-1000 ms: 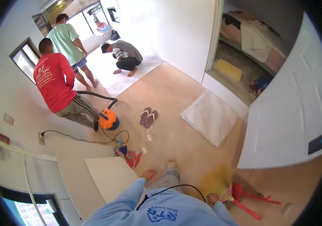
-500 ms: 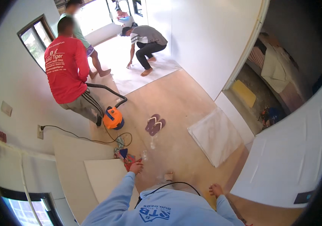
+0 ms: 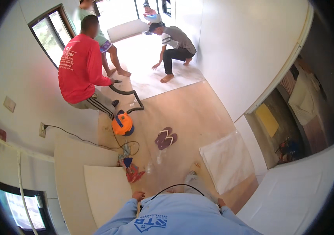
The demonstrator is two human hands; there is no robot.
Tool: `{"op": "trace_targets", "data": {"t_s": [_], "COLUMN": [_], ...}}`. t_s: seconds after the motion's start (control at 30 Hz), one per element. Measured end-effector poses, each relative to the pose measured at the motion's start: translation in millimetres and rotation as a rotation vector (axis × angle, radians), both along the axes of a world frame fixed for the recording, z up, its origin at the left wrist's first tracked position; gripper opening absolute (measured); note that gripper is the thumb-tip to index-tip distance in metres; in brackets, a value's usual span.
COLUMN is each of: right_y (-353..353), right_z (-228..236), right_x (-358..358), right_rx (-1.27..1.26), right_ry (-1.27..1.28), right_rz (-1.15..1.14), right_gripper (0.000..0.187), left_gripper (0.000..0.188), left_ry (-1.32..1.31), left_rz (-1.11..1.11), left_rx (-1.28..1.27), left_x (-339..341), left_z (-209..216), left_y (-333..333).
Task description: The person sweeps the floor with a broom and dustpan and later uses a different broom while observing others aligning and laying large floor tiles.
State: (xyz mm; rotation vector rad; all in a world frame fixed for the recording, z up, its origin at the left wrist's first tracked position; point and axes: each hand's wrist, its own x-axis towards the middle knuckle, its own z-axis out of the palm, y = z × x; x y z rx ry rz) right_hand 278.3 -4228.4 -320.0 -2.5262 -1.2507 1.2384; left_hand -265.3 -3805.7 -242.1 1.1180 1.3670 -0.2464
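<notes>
My left hand [image 3: 138, 195] hangs low beside my body, fingers loosely apart with nothing in them. Closest to it are a leaning cream board [image 3: 106, 196] and a crumpled red and blue cloth [image 3: 134, 173] on the floor. At my right side, my right hand [image 3: 221, 203] shows only in part next to my blue sleeve, its fingers hidden. My bare foot [image 3: 197, 166] is stepping forward on the brown floor. A stack of pale marbled sheets [image 3: 227, 162] lies to the right, and a pair of purple flip-flops [image 3: 166, 138] lies ahead.
A co-worker in red [image 3: 81, 70] holds the hose of an orange vacuum cleaner [image 3: 123, 124], whose cord trails to a wall socket [image 3: 42, 130]. Another person crouches [image 3: 176, 45] on white marbled flooring [image 3: 147, 86]. A white door [image 3: 292, 192] stands at the right.
I have moved forward, and one foot has come ahead. Both my hands have drawn back toward my body. The co-worker in red has brought the hose end into sight.
</notes>
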Motion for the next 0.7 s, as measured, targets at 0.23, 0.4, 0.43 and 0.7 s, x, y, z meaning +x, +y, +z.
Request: {"op": "trace_targets", "data": {"t_s": [0.23, 0.4, 0.43, 0.7], "right_y": [170, 273, 290, 395], "right_z": [51, 82, 85, 44], "right_x": [187, 309, 322, 338], "right_rx": [0.101, -0.03, -0.037, -0.048], "right_ry": [0.331, 0.548, 0.55, 0.628], "right_rz": [-0.13, -0.906, -0.905, -0.882], "right_gripper": [0.038, 0.034, 0.034, 0.034], "left_gripper": [0.032, 0.028, 0.028, 0.032], "left_ry": [0.012, -0.221, -0.215, -0.103], "left_rz": [0.491, 0.603, 0.606, 0.509], "left_rx": [-0.21, -0.052, -0.054, -0.097], "left_x": [134, 264, 284, 330], "left_z": [3, 27, 32, -34], "left_y": [62, 146, 159, 207]}}
